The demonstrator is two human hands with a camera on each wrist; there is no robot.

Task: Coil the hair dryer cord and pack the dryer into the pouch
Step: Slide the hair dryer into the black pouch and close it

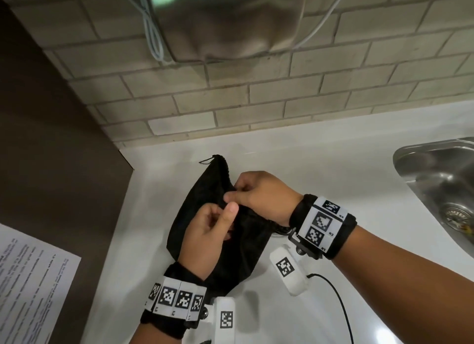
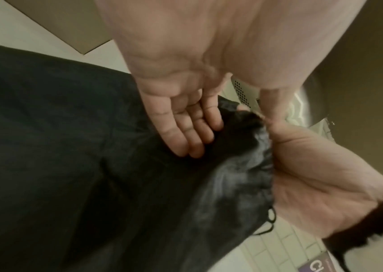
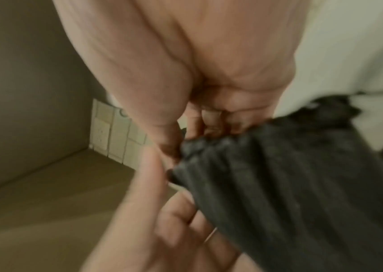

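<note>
A black drawstring pouch [image 1: 238,256] lies on the white counter [image 1: 307,158]. Both hands meet at its gathered rim. My left hand [image 1: 213,230] pinches the rim, with the thumb up and the fingers lying on the fabric [image 2: 186,132]. My right hand [image 1: 256,194] comes in from the right, and its curled fingers [image 3: 209,121] grip the bunched edge of the pouch [image 3: 302,184]. A loop of the drawstring [image 1: 205,161] pokes out at the pouch's far end. In the left wrist view the pouch [image 2: 69,147] fills the lower left. No hair dryer or cord shows outside the pouch.
A steel sink [image 1: 436,169] is set into the counter at the right. A printed sheet [image 1: 30,279] lies at the lower left beside a brown panel. On the tiled wall above hangs a metal unit [image 1: 223,22] with white cables [image 1: 151,35]. A thin black cable [image 1: 341,305] trails near the front.
</note>
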